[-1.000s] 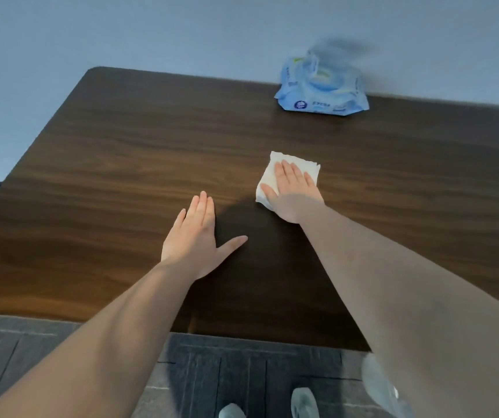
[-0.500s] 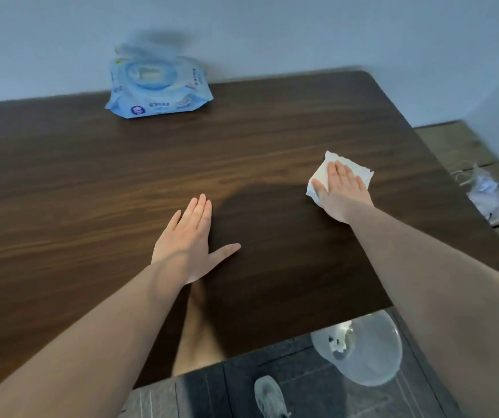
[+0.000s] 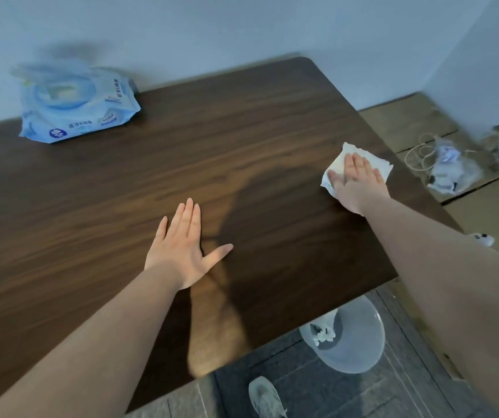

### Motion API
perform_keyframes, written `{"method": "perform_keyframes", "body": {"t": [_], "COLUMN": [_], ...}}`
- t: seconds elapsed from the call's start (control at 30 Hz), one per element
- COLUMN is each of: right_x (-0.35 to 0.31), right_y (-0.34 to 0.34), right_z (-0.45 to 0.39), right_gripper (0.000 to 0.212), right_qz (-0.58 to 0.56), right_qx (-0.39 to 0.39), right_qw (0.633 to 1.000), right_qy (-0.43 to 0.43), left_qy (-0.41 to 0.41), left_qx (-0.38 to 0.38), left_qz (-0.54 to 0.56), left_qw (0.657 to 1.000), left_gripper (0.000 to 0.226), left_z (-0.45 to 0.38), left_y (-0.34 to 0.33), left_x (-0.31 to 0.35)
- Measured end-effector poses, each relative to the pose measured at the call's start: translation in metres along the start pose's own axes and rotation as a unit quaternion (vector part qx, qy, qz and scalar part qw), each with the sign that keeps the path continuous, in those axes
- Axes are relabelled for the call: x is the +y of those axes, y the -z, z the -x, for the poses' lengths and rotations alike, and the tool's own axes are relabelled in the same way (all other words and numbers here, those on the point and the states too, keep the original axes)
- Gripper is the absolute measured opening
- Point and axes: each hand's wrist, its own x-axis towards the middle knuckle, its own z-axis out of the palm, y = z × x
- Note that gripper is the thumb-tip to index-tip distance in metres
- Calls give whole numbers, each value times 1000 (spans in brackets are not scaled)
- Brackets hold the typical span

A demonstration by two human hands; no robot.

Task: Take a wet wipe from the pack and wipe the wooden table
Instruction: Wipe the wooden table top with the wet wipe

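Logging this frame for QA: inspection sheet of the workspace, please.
Surface: wooden table, dark, glossy.
Job's things: wet wipe flat near the right edge; pack at the far left, by the wall.
Clutter: nothing seen on the table.
Hands: left hand flat, open, empty; right hand pressing flat on the wipe.
Cables: cord looped on the floor at right.
Surroundings: clear bin below the near edge; cardboard on the floor.

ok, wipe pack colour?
Light blue with white print, the pack sits at the table's far left in the head view.
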Motion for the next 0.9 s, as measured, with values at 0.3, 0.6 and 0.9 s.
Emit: {"method": "perform_keyframes", "body": {"t": [0.3,0.6,0.9], "right_x": [-81,-288,-489], "right_y": [-12,-55,-109], "right_z": [38,118,239], "right_gripper": [68,68,67], "right_qz": [24,58,105], "right_qx": [-24,-43,-35], "right_qw": [998,969,898], "right_qy": [53,236,425], "left_qy": [4,160,357], "left_qx": [-12,10,-15], "left_qz": [49,83,122], "left_qw": [999,984,926], "left_gripper": [107,106,113], "left_z": [27,134,279], "left_y": [7,-8,-72], "left_x": [-43,-188,-327]}}
